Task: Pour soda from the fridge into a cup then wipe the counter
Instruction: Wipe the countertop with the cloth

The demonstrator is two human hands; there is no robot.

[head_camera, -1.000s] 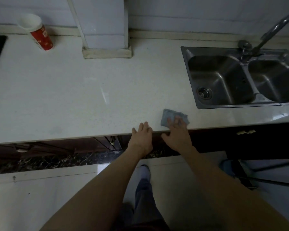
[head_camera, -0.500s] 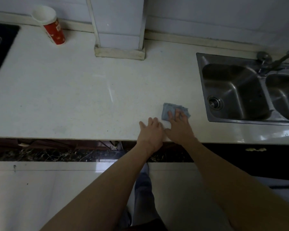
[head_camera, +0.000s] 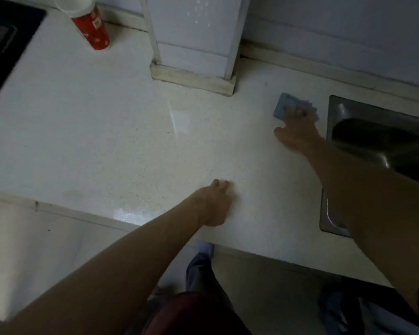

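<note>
The pale speckled stone counter [head_camera: 107, 141] ran across the view, and the right hand [head_camera: 296, 132] lay far back on it, close to the back edge and just left of the stainless steel sink [head_camera: 334, 105] set into the counter's right end. That hand pressed down on a small, crumpled light blue cloth [head_camera: 282, 106], its fingers stretched flat and slightly spread over the fabric and its thumb stuck out to the left on the bare stone; the cloth showed beyond the fingertips and lay flat on the counter, just beside the sink's left rim without clearly touching it. The left hand [head_camera: 214, 205] rested near the front edge of the counter, about midway along it and well apart from the right hand, palm down, its fingers loosely bent with the tips on the stone, holding nothing. A red paper cup with a white rim [head_camera: 90, 25] stood in the back left part of the counter, near the wall and far from both hands; what it held could not be made out. A black glass cooktop [head_camera: 3, 39] took up the back left corner, just left of the cup. A white square pillar [head_camera: 194, 32] rose from the back edge between the cup and the cloth. A wet sheen [head_camera: 128, 215] glinted on the stone near the front edge, left of the left forearm.
</note>
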